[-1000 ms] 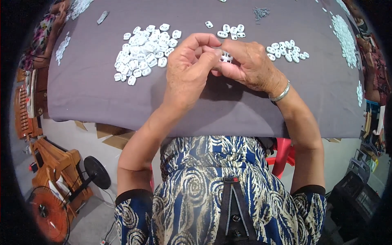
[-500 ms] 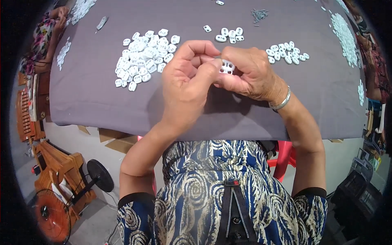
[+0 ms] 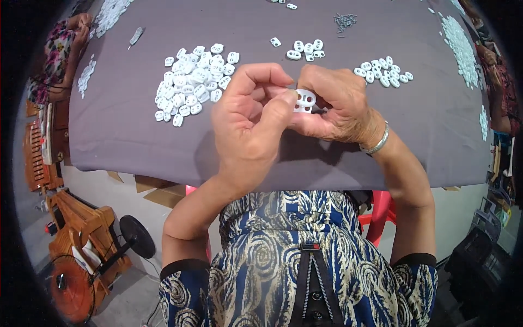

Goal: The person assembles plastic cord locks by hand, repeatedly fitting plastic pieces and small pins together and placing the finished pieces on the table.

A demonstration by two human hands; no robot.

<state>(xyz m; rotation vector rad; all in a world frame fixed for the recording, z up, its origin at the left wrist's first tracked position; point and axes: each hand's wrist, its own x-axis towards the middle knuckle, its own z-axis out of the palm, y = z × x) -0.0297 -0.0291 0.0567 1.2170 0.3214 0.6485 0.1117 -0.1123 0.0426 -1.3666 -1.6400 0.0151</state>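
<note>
Between my two hands is a white plastic two-hole cord lock [image 3: 305,98], its oval part with two holes above a second holed part. My left hand [image 3: 253,117] pinches its left side between thumb and a curled finger. My right hand [image 3: 338,103] closes on it from the right, thumb below and index finger bent above; a silver bracelet circles that wrist. A large heap of similar white pieces [image 3: 188,82] lies left of my left hand. Beyond my hands is a small cluster of oval and smaller pieces [image 3: 298,47]. A group of white cord locks [image 3: 383,72] lies to the right.
A small pile of thin grey metal pieces, likely springs, [image 3: 344,22] lies far on the grey cloth [image 3: 136,139]. A small pointed tool [image 3: 136,36] sits far left. More white heaps [image 3: 460,52] line the right edge. Other people's arms [image 3: 70,52] show at both sides. A fan [image 3: 71,280] stands lower left.
My hands have come slightly nearer to me. The cord lock has turned, so its oval, two-holed part now shows more plainly. The piles have not been touched.
</note>
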